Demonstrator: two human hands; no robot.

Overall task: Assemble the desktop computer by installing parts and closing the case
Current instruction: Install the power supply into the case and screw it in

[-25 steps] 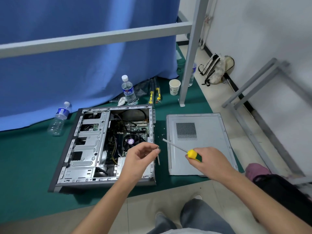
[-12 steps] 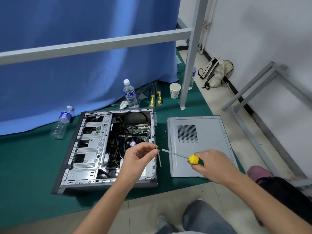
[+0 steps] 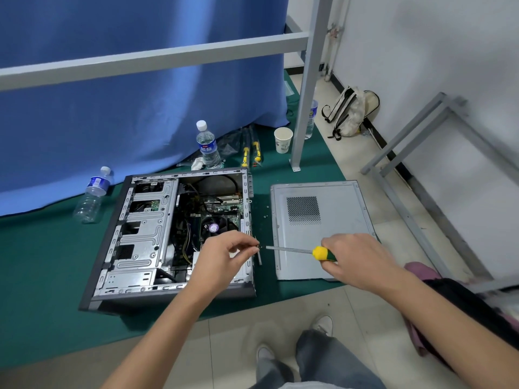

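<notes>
Nearest, jeans-clad legs and pale shoes (image 3: 323, 325) on glossy beige floor tile. Above them, two bare forearms reaching forward. Left hand (image 3: 222, 259) raised over the case's right edge, thumb and forefinger pressed together on something tiny at their tips (likely a screw (image 3: 259, 246), too small to be certain), other fingers curled loosely. Right hand (image 3: 356, 259) wrapped around a screwdriver (image 3: 309, 251) with a rounded yellow-and-green handle, thin steel shaft lying nearly level and pointing left, tip just beside the left fingertips. Beneath, on a dark green felt-like mat (image 3: 42, 262): open desktop computer case (image 3: 168, 237) flat on its side, stamped grey sheet-metal drive bays at left, green motherboard with round CPU fan (image 3: 213, 227) at right. Just right of it, well apart from the opening, the flat grey side panel (image 3: 337, 248) with a square perforated vent. Farther back, two clear plastic water bottles (image 3: 207, 146), two yellow-handled tools (image 3: 250, 153) in plastic sleeves, a paper cup (image 3: 283, 140), a grey square-tube metal frame (image 3: 306, 80), a draped blue curtain (image 3: 126, 94), and a white backpack (image 3: 348, 113) against the wall.
</notes>
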